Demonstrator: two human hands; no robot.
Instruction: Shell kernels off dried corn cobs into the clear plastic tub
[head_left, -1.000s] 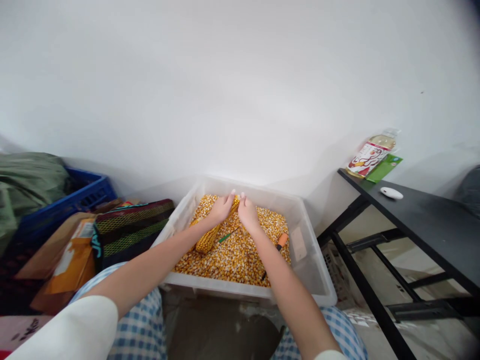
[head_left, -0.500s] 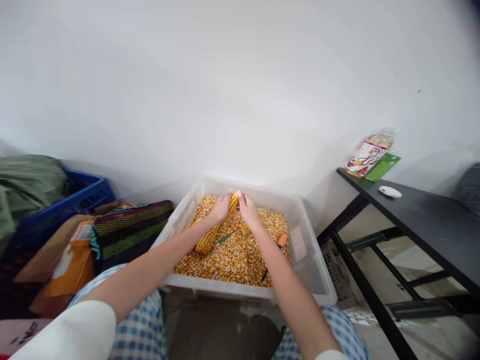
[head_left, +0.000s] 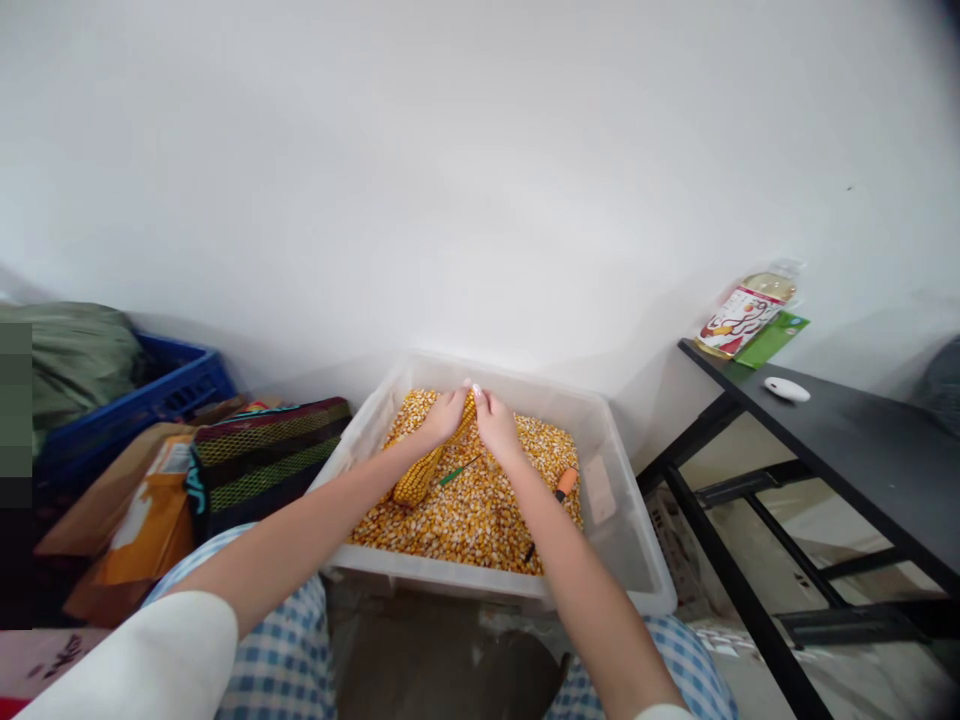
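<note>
A clear plastic bin point(head_left: 615, 520) full of loose yellow corn kernels point(head_left: 465, 520) stands on the floor in front of me. My left hand point(head_left: 442, 418) grips a yellow corn cob point(head_left: 420, 472) that slants down to the left over the kernels. My right hand point(head_left: 493, 425) is closed on the cob's upper end, thumb pressed against it, touching my left hand. A green-handled tool point(head_left: 455, 472) and an orange-handled tool point(head_left: 561, 486) lie on the kernels just below my hands.
A dark mesh-covered bag point(head_left: 262, 455), cardboard boxes point(head_left: 142, 520) and a blue crate point(head_left: 120, 415) sit to the left. A black table point(head_left: 847, 450) on the right carries a bottle point(head_left: 742, 312) and a small white object point(head_left: 786, 388). A white wall rises behind.
My hands stay on the cob's upper end, shifting only slightly against each other. The view has barely moved.
</note>
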